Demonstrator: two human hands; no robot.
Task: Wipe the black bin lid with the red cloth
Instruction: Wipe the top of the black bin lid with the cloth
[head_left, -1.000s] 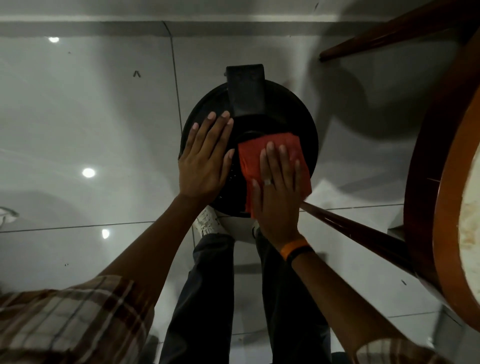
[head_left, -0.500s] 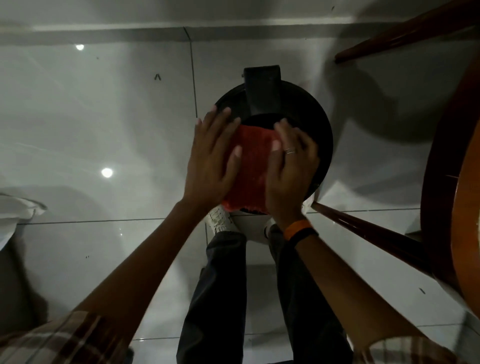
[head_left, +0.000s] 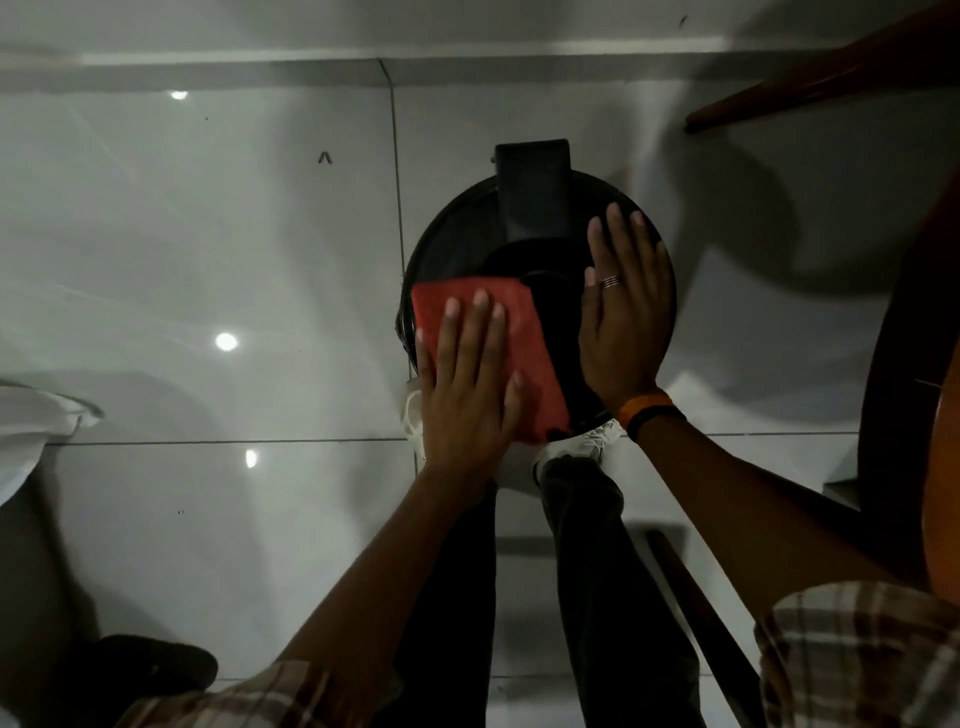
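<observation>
The round black bin lid (head_left: 457, 234) lies below me on the tiled floor, with a black rectangular hinge block (head_left: 532, 182) at its far edge. A folded red cloth (head_left: 535, 343) lies on the lid's left half. My left hand (head_left: 467, 395) presses flat on the cloth, fingers spread. My right hand (head_left: 623, 322) rests flat on the bare right half of the lid, fingers together, a ring on one finger and an orange and black band at the wrist. It holds nothing.
Dark wooden chair legs (head_left: 810, 98) and a round wooden seat edge (head_left: 893, 415) stand close on the right. A white cloth-like thing (head_left: 31, 436) lies at the left edge, and a dark shoe (head_left: 150, 665) at lower left. My legs and white shoes (head_left: 597, 441) are under the bin.
The red cloth passed from under my right hand to under my left and moved to the lid's left side. My right hand moved to the lid's right side.
</observation>
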